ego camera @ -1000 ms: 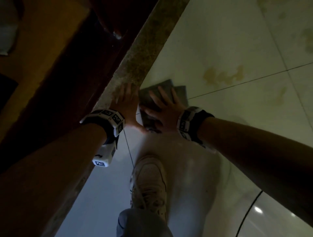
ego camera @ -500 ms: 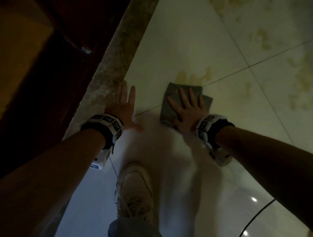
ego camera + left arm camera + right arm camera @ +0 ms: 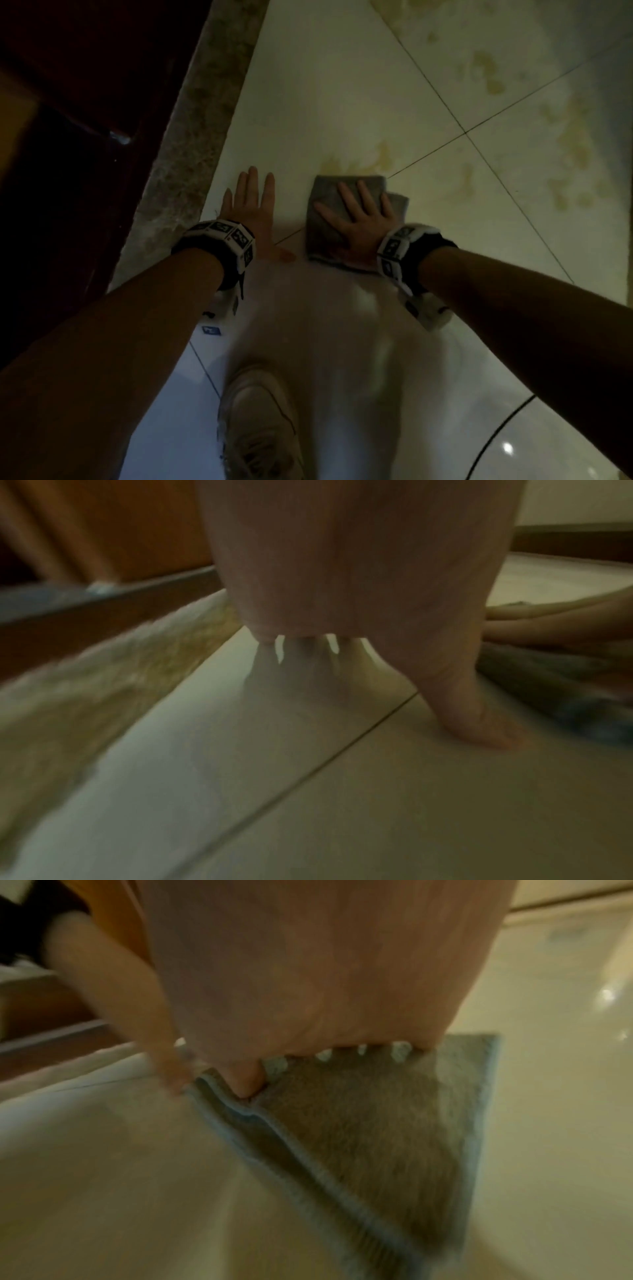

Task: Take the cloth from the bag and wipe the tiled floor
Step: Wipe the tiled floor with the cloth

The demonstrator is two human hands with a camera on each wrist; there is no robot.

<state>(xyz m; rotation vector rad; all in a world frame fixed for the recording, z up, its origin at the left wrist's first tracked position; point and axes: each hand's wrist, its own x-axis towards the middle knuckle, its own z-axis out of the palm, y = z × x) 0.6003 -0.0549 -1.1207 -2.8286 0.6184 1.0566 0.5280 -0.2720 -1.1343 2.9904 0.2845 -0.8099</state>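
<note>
Two hands lie flat on the pale tiled floor (image 3: 342,85). The right hand (image 3: 359,219) presses its straight, spread fingers down on the folded gray cloth (image 3: 322,222), beside some yellow stains (image 3: 363,164). The left hand (image 3: 250,209) rests open on bare tile, holding nothing, near a speckled stone strip (image 3: 191,154).

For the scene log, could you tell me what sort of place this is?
Probably an indoor room in a home: glossy, stained tiled floor, a speckled stone threshold and dark wooden woodwork beside it.
</note>
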